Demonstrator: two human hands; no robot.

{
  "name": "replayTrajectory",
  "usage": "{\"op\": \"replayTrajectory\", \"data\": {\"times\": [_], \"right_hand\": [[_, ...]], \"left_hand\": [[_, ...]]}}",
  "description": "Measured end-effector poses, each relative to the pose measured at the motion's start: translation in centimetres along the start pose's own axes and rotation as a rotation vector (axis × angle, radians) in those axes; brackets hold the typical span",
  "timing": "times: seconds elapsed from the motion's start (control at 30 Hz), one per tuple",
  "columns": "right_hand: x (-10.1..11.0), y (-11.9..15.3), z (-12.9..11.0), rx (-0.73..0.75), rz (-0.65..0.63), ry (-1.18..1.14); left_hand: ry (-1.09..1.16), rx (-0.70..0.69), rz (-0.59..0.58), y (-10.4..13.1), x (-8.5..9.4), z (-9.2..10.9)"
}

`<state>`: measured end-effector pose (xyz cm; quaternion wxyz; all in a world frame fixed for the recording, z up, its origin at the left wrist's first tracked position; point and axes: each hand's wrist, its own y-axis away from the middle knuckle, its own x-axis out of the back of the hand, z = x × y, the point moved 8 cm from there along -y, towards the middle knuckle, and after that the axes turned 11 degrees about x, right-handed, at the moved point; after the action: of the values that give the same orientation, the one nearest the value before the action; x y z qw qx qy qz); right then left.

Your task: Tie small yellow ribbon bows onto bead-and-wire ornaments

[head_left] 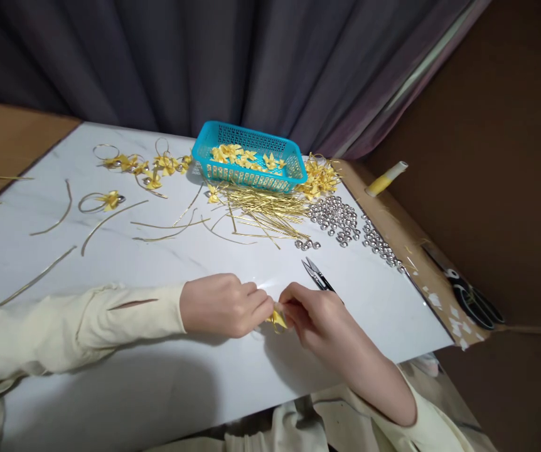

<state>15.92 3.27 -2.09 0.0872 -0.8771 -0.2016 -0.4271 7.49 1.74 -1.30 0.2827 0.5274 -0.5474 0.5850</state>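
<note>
A small yellow ribbon flower (277, 319) is pinched between my two hands, just above the white board. My left hand (230, 306) is closed, its fingertips at the flower's left side. From the right, my right hand (315, 320) grips the flower with thumb and bent fingers. The fingers cover most of the flower, so any wire or bead on it is hidden. Thread snips (317, 274) lie just beyond my right hand. Farther off is a heap of gold wire strips (265, 210), with silver beads (334, 215) to its right.
A blue basket (251, 179) holds yellow flowers at the back. Flowers with wire loops (110, 201) and loose wires lie on the left. More yellow flowers (320, 177) are piled right of the basket. Black scissors (475, 301) and a yellow thread spool (387, 178) are along the right edge.
</note>
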Motion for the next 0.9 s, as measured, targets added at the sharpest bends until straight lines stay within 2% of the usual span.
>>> {"op": "replayTrajectory", "data": {"times": [0.07,0.2,0.3,0.37,0.43,0.53,0.67,0.8,0.9], "right_hand": [[-1.0,-0.2,0.8,-0.115,-0.117,-0.212],[-4.0,0.1,1.4,-0.368,-0.444,-0.771],[-5.1,0.2,1.3,-0.517,-0.592,-1.028],[-5.7,0.5,1.4,-0.637,-0.643,-1.127],[-5.8,0.6,1.7,-0.724,-0.653,-1.157],[-5.7,0.6,1.6,-0.772,-0.717,-1.129],[-5.4,0.6,1.0,-0.8,-0.83,-1.065],[-5.0,0.6,0.9,-0.854,-0.817,-0.977],[-4.8,0.7,1.2,-0.876,-0.776,-0.882]], "left_hand": [[0.024,0.006,-0.05,0.0,0.0,0.1],[0.166,0.063,-0.225,-0.2,-0.6,-0.2],[0.258,0.103,-0.347,-0.4,-0.9,-0.3],[0.249,0.088,-0.399,-0.5,-0.8,-0.2],[0.213,0.052,-0.423,-0.7,-0.6,0.1],[0.138,-0.014,-0.412,-0.9,0.0,1.0],[0.054,-0.058,-0.312,-1.0,0.4,2.5],[0.012,-0.085,-0.204,-1.1,0.6,3.8],[-0.03,-0.108,-0.214,-1.2,0.4,4.7]]}}
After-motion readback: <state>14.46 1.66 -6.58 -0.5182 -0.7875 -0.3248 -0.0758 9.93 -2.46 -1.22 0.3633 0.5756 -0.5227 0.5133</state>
